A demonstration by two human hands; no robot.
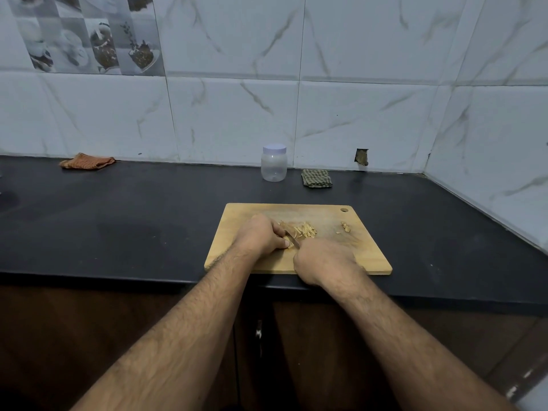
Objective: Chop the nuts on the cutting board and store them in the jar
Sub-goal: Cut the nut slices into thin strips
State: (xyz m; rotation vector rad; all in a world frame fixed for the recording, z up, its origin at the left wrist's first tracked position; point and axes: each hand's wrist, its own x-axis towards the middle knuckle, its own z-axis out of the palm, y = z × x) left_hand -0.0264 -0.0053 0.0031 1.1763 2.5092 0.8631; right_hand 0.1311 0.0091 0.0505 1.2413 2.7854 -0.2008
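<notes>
A wooden cutting board [367, 250] lies on the black counter near its front edge. A pile of sliced nuts [304, 229] sits at the board's middle, and a few whole nuts [345, 227] lie toward its right. My left hand [261, 235] has curled fingers pinching a nut piece on the board. My right hand [324, 262] grips a knife handle, which it hides. The knife's blade [292, 239] points toward my left fingers. A clear plastic jar [274, 163] with a white lid on stands behind the board, by the wall.
A folded checked cloth [316, 178] lies right of the jar. An orange cloth [86, 161] is at the back left by the tiled wall. The wall corner closes the counter on the right. Cabinet doors are below the counter edge.
</notes>
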